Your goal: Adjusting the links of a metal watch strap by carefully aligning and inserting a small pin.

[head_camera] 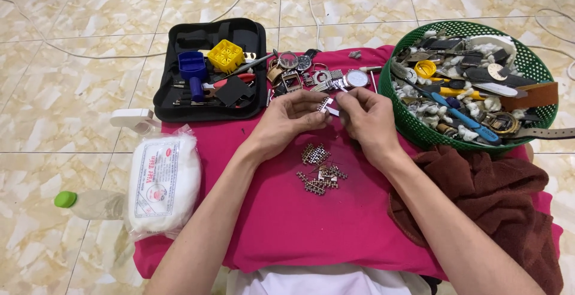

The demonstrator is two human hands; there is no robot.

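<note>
Hands: our left hand and right hand pinch a short silver metal watch-band segment.
Progress: we see loose silver links piled near on the magenta cloth; watches wait far.

I saw the cloth spread on the floor, the tool case at its far left, the basket far right, loose links between, and the cotton bag left.

arms: bare to above the elbows, no sleeves in view
left hand: no ring, no glove
right hand: no ring, no glove
wrists: no watch, no band
clothing: white garment at the bottom edge
</note>
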